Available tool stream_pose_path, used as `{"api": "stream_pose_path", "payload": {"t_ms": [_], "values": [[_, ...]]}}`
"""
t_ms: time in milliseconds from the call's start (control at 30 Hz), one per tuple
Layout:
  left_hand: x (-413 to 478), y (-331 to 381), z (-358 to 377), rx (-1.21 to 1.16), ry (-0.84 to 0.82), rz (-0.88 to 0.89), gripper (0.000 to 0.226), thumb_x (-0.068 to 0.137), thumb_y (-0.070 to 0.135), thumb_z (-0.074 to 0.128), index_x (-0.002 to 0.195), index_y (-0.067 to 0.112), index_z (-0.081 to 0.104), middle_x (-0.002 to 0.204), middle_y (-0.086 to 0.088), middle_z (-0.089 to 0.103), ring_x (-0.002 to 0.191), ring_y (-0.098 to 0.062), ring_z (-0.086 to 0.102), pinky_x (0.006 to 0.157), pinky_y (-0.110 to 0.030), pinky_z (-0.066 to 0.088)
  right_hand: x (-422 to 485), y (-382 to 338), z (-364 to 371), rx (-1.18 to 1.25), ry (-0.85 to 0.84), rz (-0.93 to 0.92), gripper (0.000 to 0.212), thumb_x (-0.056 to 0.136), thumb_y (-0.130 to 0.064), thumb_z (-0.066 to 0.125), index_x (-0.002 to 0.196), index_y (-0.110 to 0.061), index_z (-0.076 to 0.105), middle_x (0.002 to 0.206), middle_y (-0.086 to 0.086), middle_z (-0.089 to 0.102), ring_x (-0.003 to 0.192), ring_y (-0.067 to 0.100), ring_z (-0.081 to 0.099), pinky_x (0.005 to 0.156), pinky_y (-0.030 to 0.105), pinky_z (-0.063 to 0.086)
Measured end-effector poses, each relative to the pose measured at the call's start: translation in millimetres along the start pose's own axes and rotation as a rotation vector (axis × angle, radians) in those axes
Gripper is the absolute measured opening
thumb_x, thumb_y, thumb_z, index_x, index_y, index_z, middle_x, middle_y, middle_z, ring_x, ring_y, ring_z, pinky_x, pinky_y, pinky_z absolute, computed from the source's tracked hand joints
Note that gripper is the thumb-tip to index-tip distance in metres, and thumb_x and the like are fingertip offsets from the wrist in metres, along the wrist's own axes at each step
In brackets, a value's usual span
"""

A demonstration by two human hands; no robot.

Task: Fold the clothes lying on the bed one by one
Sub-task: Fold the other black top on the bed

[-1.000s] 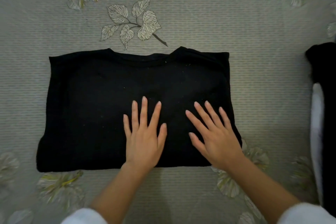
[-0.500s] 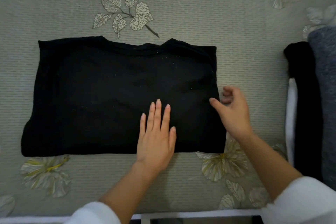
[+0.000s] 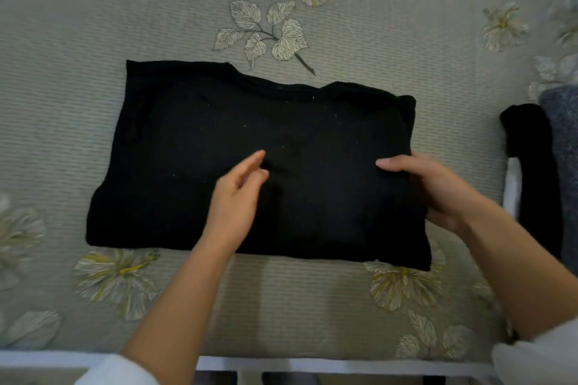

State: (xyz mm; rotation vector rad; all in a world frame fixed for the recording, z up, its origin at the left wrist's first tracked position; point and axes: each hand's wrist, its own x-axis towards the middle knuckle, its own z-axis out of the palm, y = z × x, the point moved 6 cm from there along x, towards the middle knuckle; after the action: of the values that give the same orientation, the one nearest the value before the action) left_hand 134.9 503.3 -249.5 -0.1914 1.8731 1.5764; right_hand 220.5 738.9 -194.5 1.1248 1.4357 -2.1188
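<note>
A black shirt [image 3: 219, 141], folded into a wide rectangle with its neckline at the far edge, lies flat on the bed. My right hand [image 3: 438, 191] grips the shirt's right edge, thumb on top and fingers tucked under the cloth. My left hand [image 3: 237, 197] hovers over the shirt's middle near its front edge, fingers loosely bent and holding nothing; whether it touches the cloth is unclear.
The bed wears a grey-green ribbed cover [image 3: 93, 25] printed with pale flowers. At the right edge lie a black garment [image 3: 531, 172], a white strip [image 3: 511, 194] beside it, and a grey-blue folded cloth [image 3: 563, 147]. The white bed frame [image 3: 312, 364] runs along the near edge.
My right hand slid from the top of the shirt to its right edge and took hold of it. My left hand lifted from lying flat and its fingers curled loosely.
</note>
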Motion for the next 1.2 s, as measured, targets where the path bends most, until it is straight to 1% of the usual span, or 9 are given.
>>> {"api": "stream_pose_path", "payload": {"t_ms": [133, 267, 467, 567, 633, 733, 867, 1033, 1200], "values": [[-4, 2, -49, 0.259, 0.039, 0.107, 0.035, 0.097, 0.023, 0.050, 0.130, 0.031, 0.056, 0.130, 0.021, 0.051, 0.119, 0.011, 0.044, 0.099, -0.010, 0.032, 1, -23, 67, 0.095, -0.062, -0.102, 0.051, 0.074, -0.010, 0.058, 0.120, 0.011, 0.055, 0.104, 0.021, 0.070, 0.089, 0.025, 0.069, 0.074, 0.029, 0.057], [0, -8, -73, -0.197, -0.052, -0.165, 0.034, 0.101, 0.030, 0.040, 0.132, 0.028, 0.053, 0.130, 0.006, 0.061, 0.115, -0.003, 0.056, 0.097, -0.023, 0.042, 19, -22, 138, 0.046, -0.058, -0.147, 0.054, 0.077, -0.008, 0.061, 0.124, 0.014, 0.046, 0.105, 0.023, 0.058, 0.095, 0.038, 0.052, 0.082, 0.045, 0.034], [-1, -11, -117, -0.628, -0.224, -0.431, 0.052, 0.097, 0.053, 0.030, 0.138, 0.026, 0.047, 0.131, -0.008, 0.060, 0.113, -0.031, 0.061, 0.096, -0.044, 0.045, 52, -9, 232, -0.279, 0.017, -0.261, 0.014, 0.078, -0.011, 0.063, 0.087, -0.014, 0.053, 0.057, -0.001, 0.060, 0.038, 0.014, 0.052, 0.033, 0.021, 0.034], [-3, -12, -152, -0.682, -0.195, -0.408, 0.054, 0.097, 0.054, 0.028, 0.138, 0.024, 0.048, 0.125, -0.007, 0.064, 0.112, -0.026, 0.063, 0.087, -0.042, 0.051, 72, 7, 275, -0.434, -0.019, -0.339, 0.042, 0.079, -0.018, 0.063, 0.119, -0.024, 0.054, 0.068, -0.005, 0.065, 0.043, 0.013, 0.059, 0.038, 0.022, 0.043], [-5, -16, -173, -0.692, -0.179, -0.406, 0.055, 0.097, 0.055, 0.026, 0.137, 0.024, 0.048, 0.121, -0.007, 0.067, 0.108, -0.023, 0.065, 0.078, -0.038, 0.054, 87, 23, 295, -0.588, -0.054, -0.328, 0.074, 0.082, -0.030, 0.063, 0.147, -0.037, 0.027, 0.072, -0.002, 0.068, 0.052, 0.013, 0.064, 0.047, 0.028, 0.051], [-7, -22, -193, -0.576, -0.174, -0.400, 0.054, 0.092, 0.061, 0.033, 0.131, 0.029, 0.051, 0.116, -0.002, 0.069, 0.102, -0.019, 0.068, 0.074, -0.039, 0.052, 101, 46, 306, -0.752, -0.084, -0.252, 0.078, 0.088, -0.045, 0.055, 0.151, -0.038, 0.009, 0.067, -0.002, 0.068, 0.062, 0.009, 0.065, 0.073, 0.037, 0.057], [-7, -21, -194, -0.193, -0.099, -0.312, 0.062, 0.069, 0.039, 0.076, 0.125, 0.034, 0.052, 0.110, 0.007, 0.070, 0.093, -0.010, 0.069, 0.068, -0.025, 0.053, 102, 48, 289, -0.698, 0.036, -0.319, 0.054, 0.093, -0.032, 0.054, 0.144, -0.030, 0.039, 0.075, 0.000, 0.068, 0.070, 0.009, 0.065, 0.080, 0.034, 0.055], [0, -5, -197, 0.084, 0.134, 0.001, 0.048, 0.084, 0.000, 0.066, 0.124, 0.024, 0.057, 0.109, 0.014, 0.064, 0.102, -0.001, 0.060, 0.081, -0.012, 0.049, 82, 29, 250, -0.795, 0.322, -0.525, 0.035, 0.092, -0.022, 0.056, 0.126, -0.025, 0.057, 0.090, -0.014, 0.061, 0.087, -0.002, 0.057, 0.078, 0.009, 0.043], [-5, -15, -218, 0.458, 0.271, 0.016, 0.039, 0.087, 0.020, 0.065, 0.125, 0.020, 0.057, 0.118, 0.001, 0.059, 0.113, -0.017, 0.054, 0.100, -0.039, 0.043, 68, 34, 211, -1.141, 0.520, -0.497, 0.058, 0.087, -0.036, 0.064, 0.139, -0.020, 0.045, 0.132, 0.000, 0.044, 0.125, 0.018, 0.037, 0.109, 0.038, 0.030]]}}
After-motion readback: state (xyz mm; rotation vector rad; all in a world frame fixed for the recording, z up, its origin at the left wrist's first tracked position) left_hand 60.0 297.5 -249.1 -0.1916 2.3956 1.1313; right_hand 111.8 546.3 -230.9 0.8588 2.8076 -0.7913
